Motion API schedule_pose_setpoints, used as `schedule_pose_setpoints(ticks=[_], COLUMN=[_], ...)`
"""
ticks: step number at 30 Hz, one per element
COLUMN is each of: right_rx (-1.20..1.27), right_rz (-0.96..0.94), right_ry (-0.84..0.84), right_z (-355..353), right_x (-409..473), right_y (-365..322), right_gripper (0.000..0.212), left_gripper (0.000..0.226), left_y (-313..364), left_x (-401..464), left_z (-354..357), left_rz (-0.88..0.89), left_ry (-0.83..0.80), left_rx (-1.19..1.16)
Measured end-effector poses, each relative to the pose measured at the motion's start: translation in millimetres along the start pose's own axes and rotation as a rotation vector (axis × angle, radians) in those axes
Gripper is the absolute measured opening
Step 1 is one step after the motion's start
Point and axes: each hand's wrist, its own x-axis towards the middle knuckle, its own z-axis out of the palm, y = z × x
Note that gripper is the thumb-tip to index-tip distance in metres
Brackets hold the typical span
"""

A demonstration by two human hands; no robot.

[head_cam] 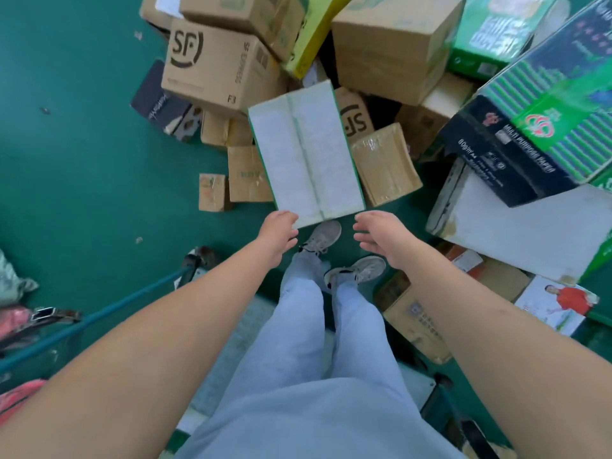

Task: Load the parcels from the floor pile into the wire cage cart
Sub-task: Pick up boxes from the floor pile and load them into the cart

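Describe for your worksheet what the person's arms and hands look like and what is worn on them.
Both forearms are bare, with no sleeves in view. The left hand and right hand wear no gloves, and no rings, watch or bands show. No markings can be made out.

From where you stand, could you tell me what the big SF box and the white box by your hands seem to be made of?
SF box: plain brown cardboard, matte, with black printed logo and folded edges, probably corrugated.
White box: looks like coated or painted board, pale matte face with a taped centre seam and green edges; exact material uncertain.
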Motion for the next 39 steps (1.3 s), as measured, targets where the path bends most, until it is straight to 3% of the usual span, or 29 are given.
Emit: schedule_pose_setpoints(ticks=[12,16,20,26,32,39], right_rx=[-0.149,-0.122,-0.078,0.064,0.396,0.597], right_rz=[-0.023,0.067,0.101,0.032,-0.06,-0.101], right_ry=[0.126,0.086,0.088,0.121,0.112,0.239], right_z=[17,24,28,25,7,-19], right_x=[152,182,189,137,20,-91], right_y=[3,8,5,-29,-85,-72], right_gripper=[0.068,0.071,0.079,0.069,0.062,0.051], left_gripper=[0.077,0.067,0.083,0.069,0.056,0.076], left_y=[-12,-14,-10,21,117,170], left_x=[144,167,174,130,31,-79], left_z=[-10,-6,-3,-10,-17,4], left_rz=[-0.136,-0.206,-0.222,-0.029,0.28,0.478], left_ry=[0.15,0.054,0.095,0.163,0.146,0.064], left_rx=[0.159,0.183,0.178,0.184,0.309,0.488])
